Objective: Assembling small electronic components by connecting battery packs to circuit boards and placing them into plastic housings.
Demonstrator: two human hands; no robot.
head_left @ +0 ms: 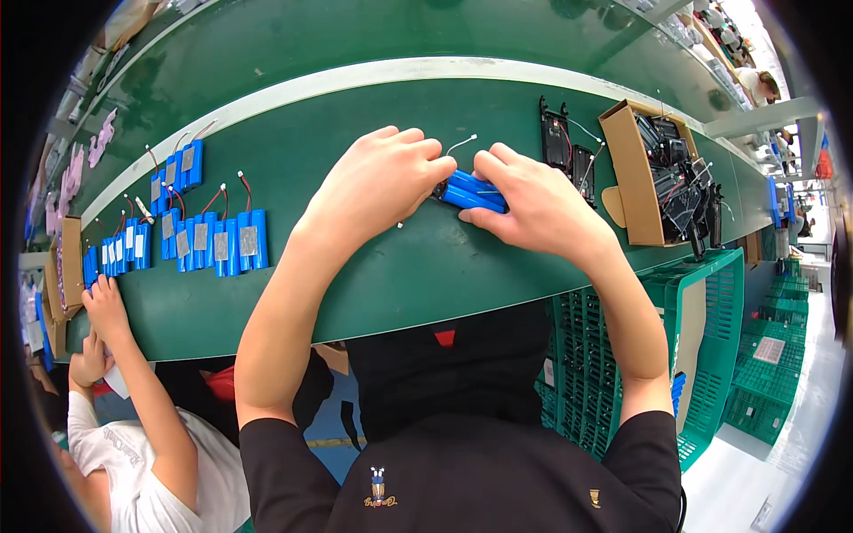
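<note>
A blue battery pack [474, 192] made of cylindrical cells is held between both my hands over the green conveyor belt [373, 266]. My left hand [384, 182] grips its left end, fingers curled over the top. My right hand [526, 202] covers its right side, thumb and fingers pinching it. A thin white wire [462, 142] with a small plug sticks up from the pack between my hands.
Several finished blue packs [222, 244] with red and black wires lie on the belt to the left. A co-worker's hand [107, 306] touches the belt's near edge there. A cardboard box of black parts [657, 178] and black plates [558, 133] sit right. Green crates [711, 338] stand below.
</note>
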